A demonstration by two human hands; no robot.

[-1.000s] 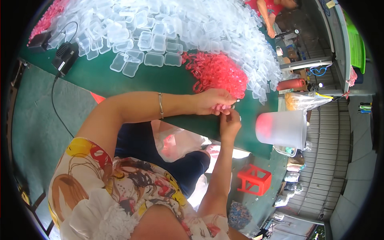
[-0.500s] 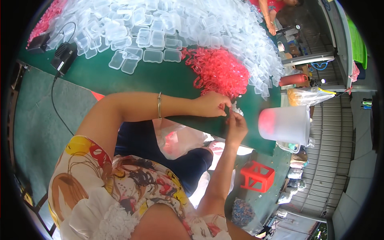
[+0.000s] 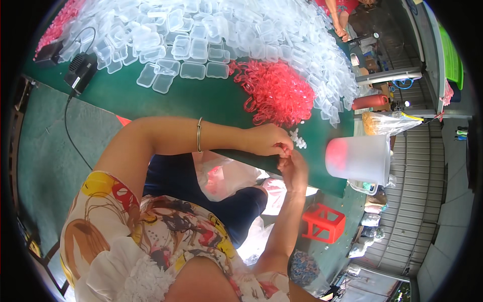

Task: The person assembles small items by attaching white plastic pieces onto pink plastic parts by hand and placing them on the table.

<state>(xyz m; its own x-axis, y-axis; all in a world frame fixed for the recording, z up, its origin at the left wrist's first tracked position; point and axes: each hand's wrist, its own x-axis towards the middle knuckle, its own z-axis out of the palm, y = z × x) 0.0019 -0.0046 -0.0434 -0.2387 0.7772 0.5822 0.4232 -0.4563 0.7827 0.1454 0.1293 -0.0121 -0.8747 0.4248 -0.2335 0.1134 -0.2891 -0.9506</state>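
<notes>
Now, in the head view, your left hand (image 3: 271, 139) and right hand (image 3: 294, 171) meet on the near side of the red pile (image 3: 279, 94) of plastic loops on the green table (image 3: 126, 95). Your fingers are curled, tips together; whether they grip anything, I cannot tell. Small white pieces (image 3: 298, 139) lie beside the pile, clear plastic cases (image 3: 241, 30) beyond it, a translucent bucket (image 3: 367, 158) to its right.

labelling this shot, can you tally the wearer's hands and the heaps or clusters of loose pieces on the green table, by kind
Hands (left hand, right hand): 2
Red or pink heaps (central heap, far-left heap): 2
Clear plastic case heap: 1
Small white piece cluster: 1
Total: 6
</notes>
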